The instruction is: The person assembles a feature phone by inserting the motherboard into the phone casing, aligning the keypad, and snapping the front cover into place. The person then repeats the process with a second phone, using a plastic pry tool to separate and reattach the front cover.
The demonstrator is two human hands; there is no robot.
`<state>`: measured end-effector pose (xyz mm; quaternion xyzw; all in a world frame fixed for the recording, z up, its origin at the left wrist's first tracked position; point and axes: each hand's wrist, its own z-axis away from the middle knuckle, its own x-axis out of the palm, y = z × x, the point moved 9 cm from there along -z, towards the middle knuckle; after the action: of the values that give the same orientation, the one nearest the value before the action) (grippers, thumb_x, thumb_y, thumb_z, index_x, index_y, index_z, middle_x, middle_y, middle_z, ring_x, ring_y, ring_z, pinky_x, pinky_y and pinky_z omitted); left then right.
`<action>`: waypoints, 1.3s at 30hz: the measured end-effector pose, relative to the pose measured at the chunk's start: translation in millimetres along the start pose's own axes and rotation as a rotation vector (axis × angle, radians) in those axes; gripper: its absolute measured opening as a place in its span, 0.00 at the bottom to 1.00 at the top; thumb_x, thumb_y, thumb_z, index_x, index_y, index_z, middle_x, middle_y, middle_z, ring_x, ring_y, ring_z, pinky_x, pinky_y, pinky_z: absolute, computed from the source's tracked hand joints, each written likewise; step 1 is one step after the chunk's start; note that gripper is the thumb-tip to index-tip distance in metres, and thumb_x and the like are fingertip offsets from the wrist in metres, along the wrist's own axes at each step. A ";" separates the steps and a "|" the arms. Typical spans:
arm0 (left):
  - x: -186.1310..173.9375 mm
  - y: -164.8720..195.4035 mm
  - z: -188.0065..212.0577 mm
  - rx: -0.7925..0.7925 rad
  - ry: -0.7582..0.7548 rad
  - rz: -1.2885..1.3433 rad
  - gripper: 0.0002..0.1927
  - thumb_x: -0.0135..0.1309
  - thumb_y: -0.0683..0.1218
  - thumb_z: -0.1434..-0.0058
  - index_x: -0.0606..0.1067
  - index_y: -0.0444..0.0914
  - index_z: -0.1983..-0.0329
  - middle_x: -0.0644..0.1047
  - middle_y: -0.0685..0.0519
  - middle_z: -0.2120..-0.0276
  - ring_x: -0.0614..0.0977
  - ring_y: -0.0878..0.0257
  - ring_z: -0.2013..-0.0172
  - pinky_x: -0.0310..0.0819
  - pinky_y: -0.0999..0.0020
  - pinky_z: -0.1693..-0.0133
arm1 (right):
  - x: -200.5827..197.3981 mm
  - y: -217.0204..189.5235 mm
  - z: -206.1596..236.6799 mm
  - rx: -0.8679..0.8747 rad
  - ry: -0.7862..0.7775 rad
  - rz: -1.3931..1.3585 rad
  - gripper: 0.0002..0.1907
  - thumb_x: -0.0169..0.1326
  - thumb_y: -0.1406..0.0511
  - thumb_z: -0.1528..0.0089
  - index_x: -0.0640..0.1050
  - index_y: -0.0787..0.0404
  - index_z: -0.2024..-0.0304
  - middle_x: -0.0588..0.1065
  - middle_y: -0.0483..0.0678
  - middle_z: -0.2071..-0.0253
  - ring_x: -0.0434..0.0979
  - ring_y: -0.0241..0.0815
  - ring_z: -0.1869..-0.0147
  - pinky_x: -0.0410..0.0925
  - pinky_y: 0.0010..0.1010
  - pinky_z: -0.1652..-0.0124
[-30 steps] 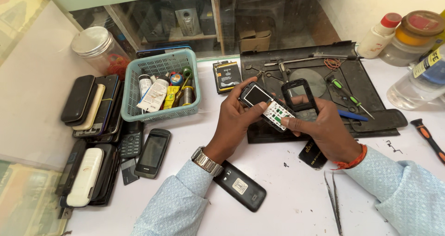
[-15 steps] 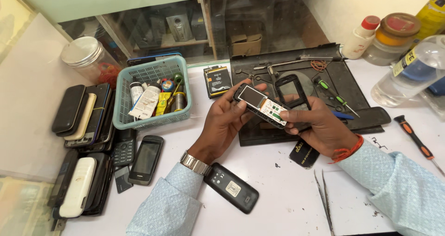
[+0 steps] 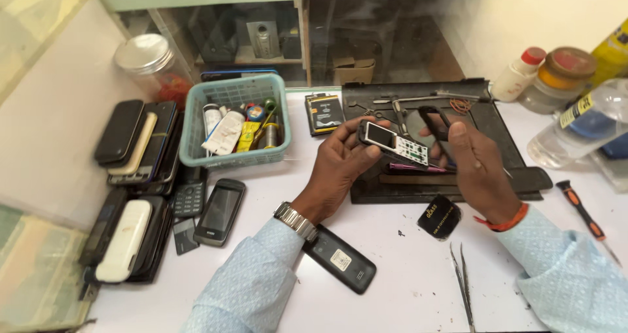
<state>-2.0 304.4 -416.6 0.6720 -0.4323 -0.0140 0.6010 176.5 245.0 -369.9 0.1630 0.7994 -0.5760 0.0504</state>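
Head view: above a black work mat (image 3: pixel 487 120), the left hand (image 3: pixel 340 163) clamps a stripped keypad phone (image 3: pixel 394 143) while the right hand (image 3: pixel 477 166) pinches what appears to be its black front frame (image 3: pixel 435 127). Aligning edges squarely before pressing seems wise.

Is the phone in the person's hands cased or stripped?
Stripped: the phone shows a bare white keypad board, and the right hand holds its black front frame apart.

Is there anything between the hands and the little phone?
No. The left hand already grips the opened phone directly, over the black mat. The right hand holds its black front frame just beside it.
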 end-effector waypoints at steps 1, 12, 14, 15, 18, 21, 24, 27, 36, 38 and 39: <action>-0.6 1.9 -0.3 0.028 -0.003 -0.009 0.30 0.61 0.42 0.37 0.64 0.33 0.34 0.73 0.44 0.37 0.75 0.57 0.37 0.73 0.63 0.35 | 2.6 -14.7 -1.4 -0.086 -0.027 0.109 0.25 0.39 0.55 0.25 0.73 0.65 0.36 0.76 0.48 0.50 0.73 0.32 0.56 0.69 0.24 0.57; -13.5 -2.5 -7.4 0.095 0.030 -0.024 0.33 0.63 0.40 0.41 0.63 0.32 0.35 0.74 0.42 0.41 0.77 0.55 0.39 0.78 0.62 0.40 | 66.2 -76.2 -9.7 -0.550 -0.246 0.595 0.25 0.60 0.64 0.37 0.74 0.63 0.39 0.76 0.53 0.42 0.76 0.49 0.38 0.70 0.36 0.42; -14.5 -0.5 -7.9 0.127 0.022 -0.012 0.34 0.64 0.40 0.41 0.63 0.32 0.34 0.74 0.42 0.41 0.77 0.55 0.39 0.78 0.63 0.40 | 69.4 -78.3 -7.2 -0.590 -0.225 0.587 0.24 0.60 0.63 0.37 0.75 0.63 0.40 0.76 0.53 0.40 0.76 0.49 0.36 0.69 0.36 0.39; -14.9 -0.6 -8.1 0.131 0.018 -0.018 0.34 0.64 0.40 0.41 0.63 0.32 0.34 0.74 0.42 0.41 0.77 0.55 0.39 0.78 0.63 0.40 | 69.6 -78.5 -5.6 -0.609 -0.213 0.583 0.24 0.61 0.63 0.37 0.75 0.63 0.40 0.76 0.53 0.39 0.76 0.49 0.35 0.69 0.37 0.38; -12.9 -5.6 -8.2 0.129 0.005 -0.017 0.34 0.64 0.40 0.42 0.64 0.31 0.35 0.74 0.42 0.41 0.77 0.55 0.39 0.78 0.63 0.40 | 65.2 -70.3 -0.4 -0.587 -0.169 0.602 0.23 0.61 0.64 0.38 0.77 0.63 0.41 0.76 0.52 0.39 0.76 0.49 0.35 0.68 0.37 0.38; -12.3 -12.4 -8.6 0.125 -0.004 -0.005 0.33 0.64 0.39 0.42 0.65 0.31 0.35 0.75 0.42 0.41 0.78 0.55 0.39 0.78 0.63 0.39 | 61.5 -59.6 2.5 -0.577 -0.165 0.560 0.22 0.60 0.62 0.36 0.77 0.62 0.41 0.75 0.52 0.38 0.76 0.47 0.35 0.69 0.35 0.38; -13.4 -15.3 -9.9 0.126 -0.009 -0.017 0.32 0.64 0.39 0.42 0.65 0.31 0.36 0.75 0.42 0.41 0.78 0.56 0.39 0.78 0.64 0.39 | 58.3 -50.5 1.9 -0.572 -0.139 0.544 0.22 0.59 0.60 0.36 0.77 0.61 0.41 0.76 0.51 0.38 0.76 0.46 0.35 0.69 0.34 0.38; -13.8 -15.3 -11.1 0.129 -0.009 -0.034 0.31 0.64 0.38 0.42 0.66 0.31 0.37 0.75 0.43 0.41 0.78 0.56 0.39 0.79 0.64 0.40 | 57.2 -44.9 1.5 -0.571 -0.135 0.461 0.21 0.58 0.57 0.34 0.77 0.61 0.42 0.76 0.50 0.37 0.76 0.45 0.34 0.69 0.33 0.37; -14.0 -18.0 -11.5 0.093 0.030 -0.065 0.30 0.65 0.39 0.43 0.68 0.32 0.38 0.76 0.44 0.43 0.79 0.56 0.41 0.80 0.65 0.42 | 54.7 -39.4 2.9 -0.618 -0.129 0.500 0.24 0.56 0.53 0.34 0.79 0.60 0.42 0.76 0.49 0.38 0.76 0.44 0.35 0.70 0.33 0.38; -15.4 -19.0 -10.3 0.092 0.040 -0.072 0.30 0.65 0.39 0.43 0.68 0.32 0.39 0.76 0.44 0.43 0.80 0.56 0.41 0.80 0.65 0.42 | 54.1 -34.6 1.6 -0.566 -0.127 0.478 0.23 0.56 0.54 0.33 0.78 0.60 0.42 0.76 0.50 0.38 0.76 0.44 0.35 0.70 0.32 0.38; -16.5 -19.1 -9.9 0.096 0.046 -0.078 0.29 0.65 0.39 0.43 0.68 0.31 0.39 0.77 0.43 0.43 0.80 0.56 0.42 0.80 0.65 0.42 | 54.5 -32.2 1.2 -0.540 -0.128 0.467 0.22 0.56 0.55 0.33 0.78 0.60 0.42 0.77 0.50 0.38 0.76 0.44 0.35 0.70 0.32 0.38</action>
<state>3.8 320.4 -437.7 0.7166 -0.3922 -0.0012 0.5768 114.7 245.8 -355.7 0.2854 0.8593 -0.3260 0.2719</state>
